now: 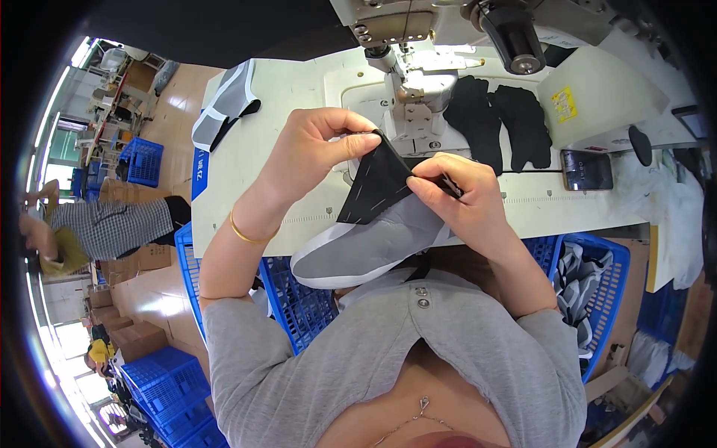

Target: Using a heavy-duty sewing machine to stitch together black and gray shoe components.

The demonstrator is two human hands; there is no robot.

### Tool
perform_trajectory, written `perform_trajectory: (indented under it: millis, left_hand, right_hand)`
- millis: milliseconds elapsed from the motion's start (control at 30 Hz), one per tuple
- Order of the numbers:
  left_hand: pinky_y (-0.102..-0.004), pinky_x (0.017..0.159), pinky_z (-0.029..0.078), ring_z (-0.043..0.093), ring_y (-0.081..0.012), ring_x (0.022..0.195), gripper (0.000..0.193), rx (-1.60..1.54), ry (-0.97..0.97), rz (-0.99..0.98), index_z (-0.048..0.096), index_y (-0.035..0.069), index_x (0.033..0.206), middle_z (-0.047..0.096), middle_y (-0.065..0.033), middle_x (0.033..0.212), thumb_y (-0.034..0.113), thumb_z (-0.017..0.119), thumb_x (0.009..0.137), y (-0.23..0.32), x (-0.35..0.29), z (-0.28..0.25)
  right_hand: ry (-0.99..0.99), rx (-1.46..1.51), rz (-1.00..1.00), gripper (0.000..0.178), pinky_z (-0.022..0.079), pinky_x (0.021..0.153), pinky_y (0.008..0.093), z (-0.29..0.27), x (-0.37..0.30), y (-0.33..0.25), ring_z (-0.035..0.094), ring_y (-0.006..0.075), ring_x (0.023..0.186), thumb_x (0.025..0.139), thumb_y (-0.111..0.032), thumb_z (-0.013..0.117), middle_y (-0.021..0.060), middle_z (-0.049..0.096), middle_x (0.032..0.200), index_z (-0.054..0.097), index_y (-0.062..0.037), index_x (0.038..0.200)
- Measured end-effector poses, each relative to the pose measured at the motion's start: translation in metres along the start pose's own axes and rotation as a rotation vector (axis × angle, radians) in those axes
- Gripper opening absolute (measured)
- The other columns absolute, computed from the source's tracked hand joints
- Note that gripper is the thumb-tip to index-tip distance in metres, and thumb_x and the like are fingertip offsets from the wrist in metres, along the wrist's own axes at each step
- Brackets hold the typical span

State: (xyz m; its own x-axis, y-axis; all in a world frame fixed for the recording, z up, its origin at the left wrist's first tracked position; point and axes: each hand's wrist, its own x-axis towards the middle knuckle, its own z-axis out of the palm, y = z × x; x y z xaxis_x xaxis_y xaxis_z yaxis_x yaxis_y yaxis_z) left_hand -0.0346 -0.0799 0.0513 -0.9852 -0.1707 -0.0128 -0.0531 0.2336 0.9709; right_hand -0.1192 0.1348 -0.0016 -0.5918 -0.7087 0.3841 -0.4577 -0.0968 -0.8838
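A grey shoe upper with white edging hangs over the table's front edge, toe to the left. Its black collar fabric, marked with short pale dashes, is stretched upward. My left hand pinches the collar's top corner between thumb and fingertips. With thumb and forefinger, my right hand grips the black edge farther right; part of the fabric is hidden behind that hand. Just beyond both hands stands the sewing machine, its needle area lit. The held edge is close in front of the machine, and I cannot tell whether they touch.
Two black fabric pieces lie right of the machine, near a phone. A grey-and-white upper piece lies at the table's left. A blue basket holds more pieces below right; another blue basket stands below. Someone in checked clothing is at far left.
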Motion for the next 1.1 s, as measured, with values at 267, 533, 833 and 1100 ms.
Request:
perform_trajectory:
  millis: [267, 533, 833, 1100]
  left_hand:
    - [-0.0223, 0.068, 0.046, 0.058, -0.0076, 0.073, 0.011, 0.043, 0.007, 0.016, 0.07, -0.001, 0.091, 0.067, -0.0023, 0.081, 0.008, 0.073, 0.085, 0.015, 0.039, -0.011]
    - [-0.0272, 0.069, 0.048, 0.063, -0.0141, 0.074, 0.012, -0.245, 0.052, -0.006, 0.068, -0.001, 0.086, 0.067, -0.0065, 0.08, -0.004, 0.075, 0.077, 0.006, 0.07, -0.012]
    - [-0.0275, 0.085, 0.046, 0.064, -0.018, 0.09, 0.006, -0.189, 0.094, -0.17, 0.065, -0.003, 0.083, 0.065, -0.0104, 0.092, 0.0, 0.07, 0.084, 0.024, 0.068, -0.004]
    - [-0.029, 0.091, 0.045, 0.063, -0.0179, 0.097, 0.008, -0.228, 0.16, -0.248, 0.066, -0.005, 0.092, 0.066, -0.0099, 0.096, -0.002, 0.066, 0.085, 0.016, 0.071, -0.007]
  right_hand:
    - [0.15, 0.082, 0.099, 0.013, 0.041, 0.057, 0.0244, 0.006, 0.016, -0.009, 0.051, 0.0065, 0.062, 0.086, -0.01, 0.069, 0.0041, 0.059, 0.069, 0.064, 0.0016, 0.085]
    - [0.255, 0.206, 0.162, 0.014, 0.041, 0.059, 0.0218, 0.001, 0.032, -0.005, 0.051, 0.0034, 0.066, 0.087, -0.012, 0.068, -0.0007, 0.061, 0.069, 0.066, 0.0017, 0.086]
    - [0.267, 0.25, 0.153, 0.014, 0.039, 0.058, 0.021, -0.001, 0.035, 0.002, 0.048, 0.0024, 0.064, 0.089, -0.013, 0.068, -0.0025, 0.06, 0.069, 0.066, 0.0014, 0.086]
    - [0.264, 0.27, 0.166, 0.014, 0.039, 0.058, 0.0204, -0.001, 0.035, 0.0, 0.049, 0.0023, 0.065, 0.089, -0.013, 0.068, -0.0022, 0.061, 0.069, 0.067, 0.0009, 0.086]
